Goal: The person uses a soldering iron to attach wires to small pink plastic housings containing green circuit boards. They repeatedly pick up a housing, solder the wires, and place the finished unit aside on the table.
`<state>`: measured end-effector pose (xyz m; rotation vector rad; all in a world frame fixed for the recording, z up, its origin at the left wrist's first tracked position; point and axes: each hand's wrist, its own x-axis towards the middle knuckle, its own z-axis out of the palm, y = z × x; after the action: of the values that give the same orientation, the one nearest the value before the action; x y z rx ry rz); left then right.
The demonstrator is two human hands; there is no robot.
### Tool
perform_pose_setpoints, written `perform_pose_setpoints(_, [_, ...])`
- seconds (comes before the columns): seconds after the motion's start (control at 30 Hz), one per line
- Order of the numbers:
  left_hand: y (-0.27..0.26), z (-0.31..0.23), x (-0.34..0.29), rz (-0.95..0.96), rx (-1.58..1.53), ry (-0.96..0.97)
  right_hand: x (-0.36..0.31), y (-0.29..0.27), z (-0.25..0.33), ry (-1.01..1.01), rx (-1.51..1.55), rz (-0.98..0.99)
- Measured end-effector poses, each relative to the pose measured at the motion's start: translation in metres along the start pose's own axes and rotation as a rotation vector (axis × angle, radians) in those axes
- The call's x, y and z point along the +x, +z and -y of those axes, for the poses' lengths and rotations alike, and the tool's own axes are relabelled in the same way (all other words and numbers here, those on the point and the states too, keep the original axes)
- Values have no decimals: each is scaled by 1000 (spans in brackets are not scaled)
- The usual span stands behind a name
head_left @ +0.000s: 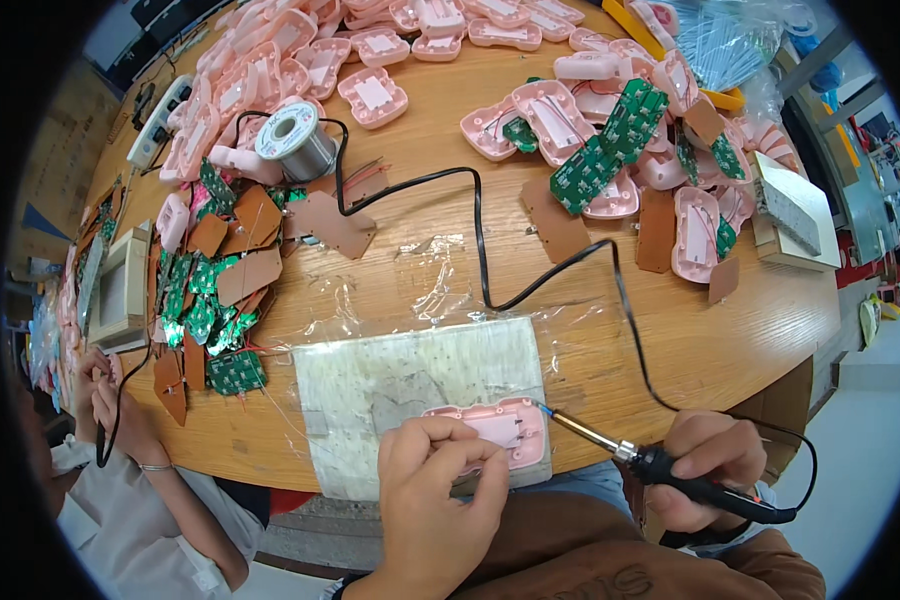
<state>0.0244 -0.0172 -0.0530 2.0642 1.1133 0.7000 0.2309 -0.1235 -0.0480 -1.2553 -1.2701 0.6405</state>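
Observation:
My right hand (pixel 705 465) is wrapped around the black handle of a soldering iron (pixel 595 436). The iron's tip points left, at the upper right corner of a pink plastic shell (pixel 532 440). That shell lies on a pale, stained work mat (pixel 355 400) near the table's front edge. Over the shell's left half, my left hand (pixel 440 500) has its fingers pinched together. Whatever sits between those fingertips is hidden. A black cord (pixel 620 280) leaves the iron's handle and winds across the table.
A solder wire spool (pixel 305 150) stands at back left, near heaped pink shells (pixel 260 80). Green circuit boards (pixel 200 290) pile up at left. More boards (pixel 610 145) and shells lie at right, beside a wooden block (pixel 805 220). Another person's hands (pixel 120 405) work at far left.

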Motion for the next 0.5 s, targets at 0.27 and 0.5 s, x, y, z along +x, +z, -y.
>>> perform_pose_setpoints(0.27, [6,-2,-2,-8,-102,-128,1,-6,-7,-58,-196,268])
perform_pose_setpoints(0.5, [8,-2,-2,-33,-25,-83,2,-1,-12,-68,-152,247])
